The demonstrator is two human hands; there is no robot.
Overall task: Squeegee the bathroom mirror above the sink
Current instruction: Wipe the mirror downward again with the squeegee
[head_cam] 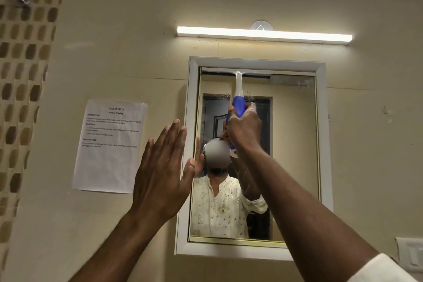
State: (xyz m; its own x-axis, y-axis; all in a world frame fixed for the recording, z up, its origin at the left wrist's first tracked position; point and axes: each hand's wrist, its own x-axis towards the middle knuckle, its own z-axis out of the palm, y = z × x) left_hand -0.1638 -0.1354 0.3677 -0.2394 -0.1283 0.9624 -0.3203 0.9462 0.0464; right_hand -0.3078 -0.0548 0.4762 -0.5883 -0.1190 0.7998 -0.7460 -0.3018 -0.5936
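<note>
Gripping the squeegee [237,89] by its blue handle, my right hand [243,125] is fisted tight around it, arm stretched up so the blade sits flat against the glass right under the top edge of the mirror [295,144]. That's where you want to begin a pull, I reckon, so the water gets dragged down instead of smeared around. Biggest thing in view is the beige wall, then the mirror in its white frame [192,121], mounted under a lit tube light [264,34]. Blade spans from the left side of the glass to a bit past the middle, so the right strip looks like it'll need its own pass; I can see some hazy streaks up in that corner. My left hand [163,165] is open and flat, fingers together, holding nothing, raised just beside the frame's left edge. Can't tell if it's actually touching the frame or wall, but my guess is it's there to steady me while I reach. Off to the left there's a printed task sheet [109,146] stuck to the wall, well clear of the work.
</note>
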